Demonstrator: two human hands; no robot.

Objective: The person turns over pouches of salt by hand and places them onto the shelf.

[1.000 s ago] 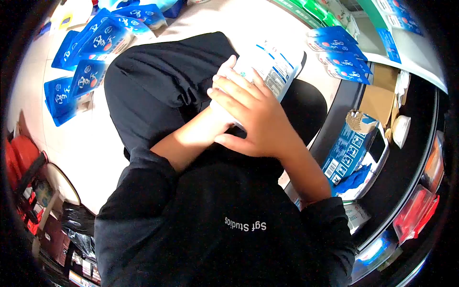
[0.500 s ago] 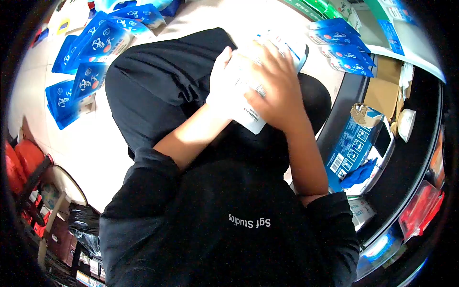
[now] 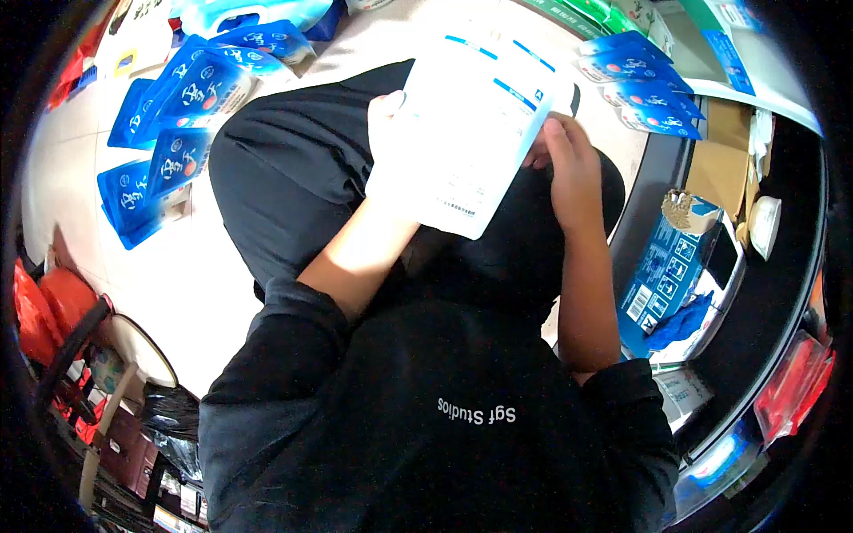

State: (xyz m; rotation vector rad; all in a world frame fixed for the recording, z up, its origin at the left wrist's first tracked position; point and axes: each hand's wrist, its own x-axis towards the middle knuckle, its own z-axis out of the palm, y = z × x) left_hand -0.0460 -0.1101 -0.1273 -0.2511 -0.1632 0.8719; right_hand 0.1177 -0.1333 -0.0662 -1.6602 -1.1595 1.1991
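A white pouch (image 3: 471, 147) with blue bars, small print and a barcode is held tilted above my lap. My left hand (image 3: 391, 147) grips it along its left edge, the thumb near the upper side and the other fingers hidden behind it. At the right edge is my right hand (image 3: 573, 164), its fingers curled in against the pouch and partly hidden by it.
Blue printed pouches (image 3: 200, 93) lie in a pile on the floor at the left. More blue pouches (image 3: 640, 80) lie at the upper right. A blue box (image 3: 662, 266) stands on a dark shelf at the right. Red bags (image 3: 67, 302) are at the far left.
My right hand has moved off the pouch's front face to its right edge, uncovering the print. My left hand still holds the pouch.
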